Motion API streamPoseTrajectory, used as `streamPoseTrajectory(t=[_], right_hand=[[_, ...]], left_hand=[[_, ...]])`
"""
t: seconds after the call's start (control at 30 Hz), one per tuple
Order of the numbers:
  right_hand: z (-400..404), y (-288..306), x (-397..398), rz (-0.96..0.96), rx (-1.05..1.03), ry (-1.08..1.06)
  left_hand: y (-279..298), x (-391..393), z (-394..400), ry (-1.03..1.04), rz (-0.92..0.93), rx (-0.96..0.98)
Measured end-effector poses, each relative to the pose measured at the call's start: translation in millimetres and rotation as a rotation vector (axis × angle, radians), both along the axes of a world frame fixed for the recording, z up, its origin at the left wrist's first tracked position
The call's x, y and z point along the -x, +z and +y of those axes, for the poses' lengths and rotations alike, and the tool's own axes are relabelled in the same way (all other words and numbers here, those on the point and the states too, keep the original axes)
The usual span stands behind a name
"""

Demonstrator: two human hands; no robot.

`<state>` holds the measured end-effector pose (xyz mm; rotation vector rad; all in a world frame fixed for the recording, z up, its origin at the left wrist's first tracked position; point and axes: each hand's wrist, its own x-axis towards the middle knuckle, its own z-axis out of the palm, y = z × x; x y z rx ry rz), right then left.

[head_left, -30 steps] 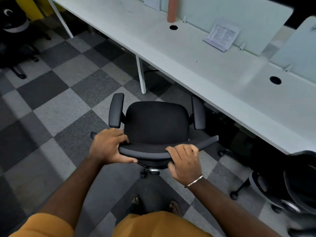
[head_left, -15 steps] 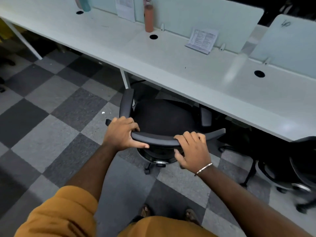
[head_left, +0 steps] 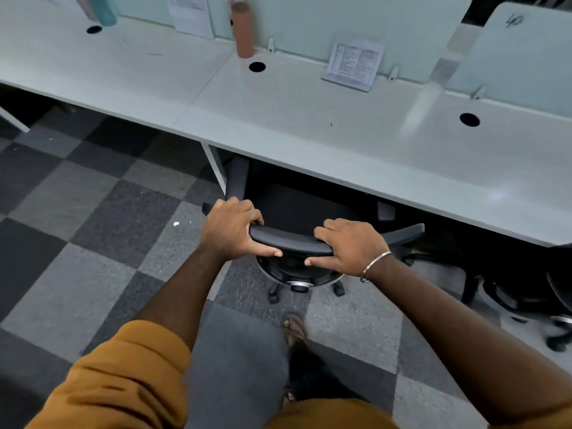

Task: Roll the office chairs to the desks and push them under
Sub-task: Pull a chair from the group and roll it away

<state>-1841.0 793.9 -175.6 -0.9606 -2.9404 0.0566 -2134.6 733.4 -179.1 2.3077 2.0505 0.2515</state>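
A black office chair (head_left: 291, 239) stands at the long white desk (head_left: 309, 140), its seat and armrests mostly hidden under the desktop edge. Only the curved top of its backrest, the hub and some casters show. My left hand (head_left: 230, 232) grips the left part of the backrest top, fingers over the front and thumb along the back. My right hand (head_left: 349, 246), with a metal bangle on the wrist, grips the right part the same way.
A white desk leg (head_left: 215, 167) stands just left of the chair. Another black chair (head_left: 532, 292) sits to the right, partly under the desk. A brown bottle (head_left: 243, 29), a paper sheet (head_left: 353, 65) and pale divider panels (head_left: 356, 23) line the desk's back. Checkered carpet tiles (head_left: 93, 227) cover the floor.
The chair has rolled forward from the open floor to under the desk, its seat now hidden. Both hands kept their grip on the backrest and I stepped closer to the desk.
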Motion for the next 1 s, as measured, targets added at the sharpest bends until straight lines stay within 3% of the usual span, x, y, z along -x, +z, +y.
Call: streamPoseTrajectory(t=[0.37, 0.57, 1.0], right_hand=[[65.6, -9.6, 103.8, 0.045, 0.055, 0.008], [76.7, -16.0, 146.1, 0.123, -0.067, -0.032], [54.4, -16.6, 206.9, 0.161, -0.106, -0.143]], left_hand=[[-0.9, 95.3, 97.3, -0.099, -0.046, 0.045], [-1.0, 137.4, 123.5, -0.139, -0.089, 0.018], [-15.7, 203.0, 103.1, -0.146, -0.189, -0.094]])
